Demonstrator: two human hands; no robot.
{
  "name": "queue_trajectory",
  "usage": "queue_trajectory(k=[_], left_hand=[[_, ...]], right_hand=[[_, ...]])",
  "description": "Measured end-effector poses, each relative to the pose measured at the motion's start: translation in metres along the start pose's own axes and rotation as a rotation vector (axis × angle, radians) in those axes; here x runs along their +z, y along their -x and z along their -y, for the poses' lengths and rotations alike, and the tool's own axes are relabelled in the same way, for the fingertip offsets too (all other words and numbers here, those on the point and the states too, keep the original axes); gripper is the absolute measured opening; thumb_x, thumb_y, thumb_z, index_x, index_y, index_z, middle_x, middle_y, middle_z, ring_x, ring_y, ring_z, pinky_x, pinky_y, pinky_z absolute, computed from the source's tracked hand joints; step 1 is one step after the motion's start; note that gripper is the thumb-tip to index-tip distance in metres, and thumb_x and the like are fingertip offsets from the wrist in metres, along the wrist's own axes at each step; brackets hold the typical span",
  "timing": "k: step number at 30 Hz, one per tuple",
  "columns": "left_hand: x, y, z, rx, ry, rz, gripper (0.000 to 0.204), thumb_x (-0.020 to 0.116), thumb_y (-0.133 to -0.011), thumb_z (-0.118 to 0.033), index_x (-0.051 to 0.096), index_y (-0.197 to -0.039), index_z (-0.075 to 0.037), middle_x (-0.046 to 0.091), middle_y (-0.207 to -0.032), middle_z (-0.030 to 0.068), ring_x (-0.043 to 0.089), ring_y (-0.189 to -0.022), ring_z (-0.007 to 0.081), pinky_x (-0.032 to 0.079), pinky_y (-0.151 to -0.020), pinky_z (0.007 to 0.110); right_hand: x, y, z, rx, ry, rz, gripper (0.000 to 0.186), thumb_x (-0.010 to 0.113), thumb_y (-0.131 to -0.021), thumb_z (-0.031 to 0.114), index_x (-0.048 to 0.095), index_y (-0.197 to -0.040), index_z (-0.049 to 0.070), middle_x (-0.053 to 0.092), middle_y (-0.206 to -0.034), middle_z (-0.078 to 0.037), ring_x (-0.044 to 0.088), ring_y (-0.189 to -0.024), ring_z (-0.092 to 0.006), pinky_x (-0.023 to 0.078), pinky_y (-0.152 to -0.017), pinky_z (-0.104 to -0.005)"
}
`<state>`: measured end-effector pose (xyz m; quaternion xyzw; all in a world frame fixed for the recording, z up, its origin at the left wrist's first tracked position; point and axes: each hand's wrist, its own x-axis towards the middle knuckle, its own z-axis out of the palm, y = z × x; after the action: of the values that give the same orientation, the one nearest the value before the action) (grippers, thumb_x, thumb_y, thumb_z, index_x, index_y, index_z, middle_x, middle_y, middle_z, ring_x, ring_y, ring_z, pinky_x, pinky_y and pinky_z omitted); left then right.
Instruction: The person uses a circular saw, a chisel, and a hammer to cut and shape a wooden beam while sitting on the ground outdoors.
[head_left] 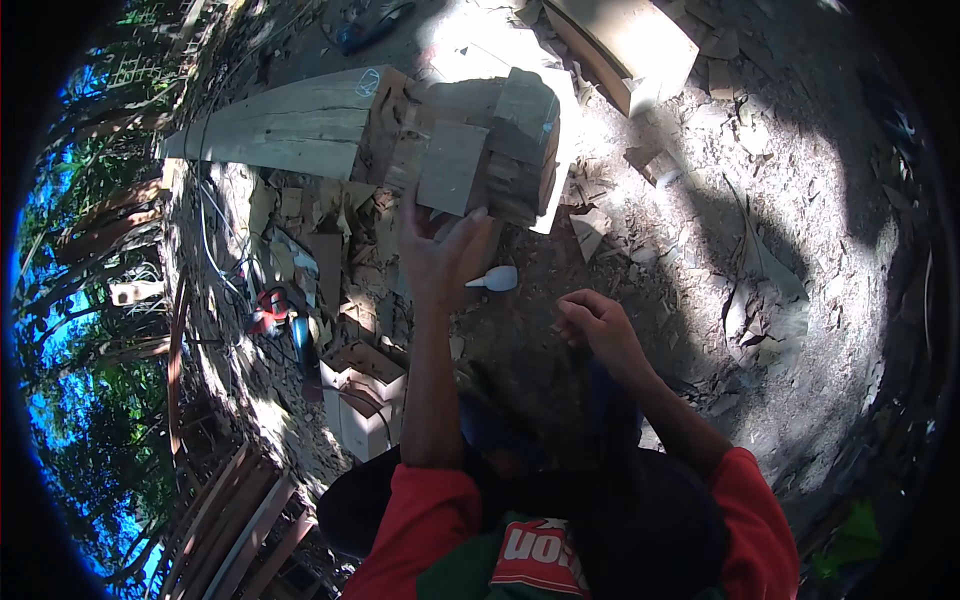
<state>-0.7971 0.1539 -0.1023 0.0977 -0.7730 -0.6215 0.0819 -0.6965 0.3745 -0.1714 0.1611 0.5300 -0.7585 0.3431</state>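
Observation:
My left hand (440,245) grips a small flat grey board (452,165) by its near edge, fingers on its left side and thumb near its lower right corner. The board is at a stack of weathered wooden blocks (525,115) on a larger pale panel (562,110). Below and right of that stack, my right hand (590,320) hovers with curled fingers; whatever they may hold is too small to make out. A white squeeze bottle with a narrow nozzle (500,279) lies on the ground between my hands.
Long tapered timber (270,125) lies upper left; a wooden box (655,50) is upper right. A red tool (268,312), cables and a notched wooden box (362,410) are at my left, with stacked planks (235,520) lower left. Wood scraps (590,230) litter the ground.

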Motion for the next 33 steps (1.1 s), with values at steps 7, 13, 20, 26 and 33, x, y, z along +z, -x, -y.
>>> queue_trajectory(k=[7,13,20,26,33], left_hand=[[0.001,0.000,-0.001,0.014,-0.023,0.002,0.073,0.080,-0.076,-0.007,0.043,-0.138,0.004,0.059,-0.121,0.0126,0.060,-0.110,0.0211,0.050,-0.094,0.035],[0.002,0.001,-0.004,0.035,-0.022,0.017,0.069,0.079,-0.077,-0.004,0.045,-0.137,0.003,0.061,-0.117,0.0109,0.060,-0.107,0.0190,0.051,-0.090,0.033],[0.000,0.001,-0.004,0.025,-0.030,-0.020,0.068,0.080,-0.076,-0.006,0.046,-0.135,0.003,0.060,-0.117,0.0103,0.060,-0.105,0.0184,0.050,-0.089,0.032],[-0.010,0.014,-0.015,0.037,0.087,-0.050,0.071,0.079,-0.076,-0.005,0.044,-0.137,0.005,0.059,-0.120,0.0126,0.060,-0.110,0.0208,0.050,-0.093,0.034],[0.021,0.070,-0.042,0.027,-0.019,-0.029,0.079,0.085,-0.067,-0.004,0.047,-0.136,0.002,0.062,-0.118,0.0131,0.062,-0.109,0.0212,0.049,-0.095,0.036]], right_hand=[[0.009,-0.006,0.003,-0.039,0.024,0.032,0.027,0.061,-0.097,0.025,0.065,-0.105,0.000,0.066,-0.080,-0.003,0.059,-0.067,-0.0085,0.048,-0.063,-0.0254],[0.016,-0.009,0.001,-0.051,0.022,0.049,0.028,0.062,-0.097,0.026,0.065,-0.105,0.000,0.066,-0.081,-0.003,0.058,-0.067,-0.0087,0.048,-0.062,-0.0255],[0.022,-0.014,0.011,-0.077,0.031,0.052,0.026,0.061,-0.098,0.025,0.065,-0.106,0.000,0.065,-0.080,-0.003,0.059,-0.069,-0.0084,0.048,-0.062,-0.0251],[0.031,-0.011,0.034,-0.150,-0.037,0.108,0.022,0.060,-0.099,0.021,0.065,-0.107,0.001,0.064,-0.081,-0.001,0.059,-0.070,-0.0083,0.049,-0.065,-0.0239],[0.037,0.001,0.052,-0.520,-0.178,0.039,0.059,0.066,-0.095,0.007,0.037,-0.147,0.002,0.065,-0.110,-0.007,0.061,-0.097,-0.0118,0.050,-0.084,-0.0266]])
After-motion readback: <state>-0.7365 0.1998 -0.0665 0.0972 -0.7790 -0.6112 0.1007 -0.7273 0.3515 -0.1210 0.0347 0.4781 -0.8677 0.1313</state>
